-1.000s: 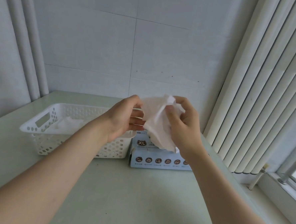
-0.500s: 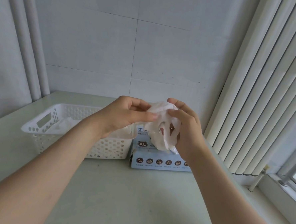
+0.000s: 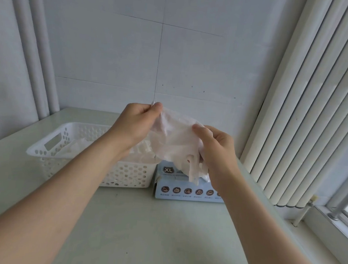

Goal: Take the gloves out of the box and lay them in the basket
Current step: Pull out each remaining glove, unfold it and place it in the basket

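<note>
A white basket [image 3: 52, 144] with round holes stands on the pale table [image 3: 142, 232], with crumpled white gloves [image 3: 76, 147] lying inside it. Above its right end the left hand [image 3: 135, 126] pinches the top corner of a thin white glove [image 3: 174, 144] between thumb and fingers. The glove hangs stretched in the air across to the right hand [image 3: 216, 152], whose curled fingers grip its other edge. Below it, touching the basket's right side, sits the light blue box [image 3: 177, 190] marked XL.

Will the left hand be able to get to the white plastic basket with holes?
Probably yes. The left hand, pinching the thin white glove, seems to hang just above the open top of the white plastic basket, with nothing between.
</note>
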Tool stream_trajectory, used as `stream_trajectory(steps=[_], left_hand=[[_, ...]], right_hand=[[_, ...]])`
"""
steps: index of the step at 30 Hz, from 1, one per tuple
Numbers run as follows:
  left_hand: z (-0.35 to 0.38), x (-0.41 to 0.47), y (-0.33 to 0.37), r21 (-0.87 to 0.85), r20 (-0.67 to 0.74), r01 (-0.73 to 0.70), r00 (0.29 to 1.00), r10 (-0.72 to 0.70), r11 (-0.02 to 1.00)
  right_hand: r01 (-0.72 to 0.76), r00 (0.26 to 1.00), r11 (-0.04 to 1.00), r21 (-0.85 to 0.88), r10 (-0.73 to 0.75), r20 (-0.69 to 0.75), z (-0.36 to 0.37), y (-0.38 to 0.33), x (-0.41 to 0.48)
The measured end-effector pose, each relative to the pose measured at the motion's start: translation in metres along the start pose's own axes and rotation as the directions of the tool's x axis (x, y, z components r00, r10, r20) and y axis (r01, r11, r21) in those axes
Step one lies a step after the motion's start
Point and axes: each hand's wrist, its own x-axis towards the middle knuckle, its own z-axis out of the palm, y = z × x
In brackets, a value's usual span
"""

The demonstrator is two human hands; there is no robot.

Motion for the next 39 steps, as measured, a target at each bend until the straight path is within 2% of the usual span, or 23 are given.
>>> stream_trajectory(steps=[4,11,18,22,24,26,29,31,33,36,39], left_hand=[[-0.001,0.003,-0.003,-0.026,-0.031,-0.115,0.993,0.114,0.993],[-0.002,-0.004,0.005,0.106,-0.051,-0.348,0.934,0.355,0.931],[-0.005,-0.006,0.013,0.119,-0.047,-0.415,0.905,0.423,0.902],[-0.012,-0.003,0.01,0.131,-0.081,-0.387,0.913,0.399,0.913],[-0.019,0.0,0.006,0.191,-0.113,-0.362,0.915,0.387,0.912],[-0.03,0.005,-0.002,0.237,-0.123,-0.308,0.931,0.343,0.921],[-0.052,0.011,-0.013,0.349,-0.059,-0.196,0.971,0.23,0.916],[-0.066,0.013,-0.019,0.443,-0.043,-0.128,0.985,0.164,0.887],[-0.08,0.014,-0.024,0.523,-0.056,-0.068,0.992,0.115,0.849],[-0.099,0.018,-0.036,0.696,-0.085,0.009,0.994,0.07,0.718],[-0.116,0.022,-0.052,0.757,-0.11,0.086,0.994,-0.003,0.647]], right_hand=[[-0.006,0.998,1.0,0.007,0.007,-0.067,0.0,-0.005,-0.003],[0.124,0.965,0.989,-0.075,-0.138,-0.224,0.005,-0.008,-0.006],[0.22,0.94,0.974,-0.044,-0.224,-0.259,0.016,-0.007,-0.004],[0.265,0.896,0.931,-0.251,-0.334,-0.293,0.027,-0.006,0.008],[0.305,0.868,0.861,-0.407,-0.428,-0.254,0.034,-0.004,0.015],[0.338,0.853,0.754,-0.563,-0.498,-0.154,0.042,-0.003,0.023],[0.398,0.831,0.525,-0.752,-0.553,0.054,0.055,-0.004,0.035],[0.445,0.818,0.396,-0.804,-0.546,0.184,0.066,-0.006,0.043],[0.467,0.827,0.342,-0.816,-0.495,0.266,0.08,-0.008,0.052],[0.459,0.867,0.315,-0.831,-0.361,0.343,0.099,-0.007,0.063],[0.439,0.896,0.302,-0.846,-0.223,0.385,0.115,-0.002,0.07]])
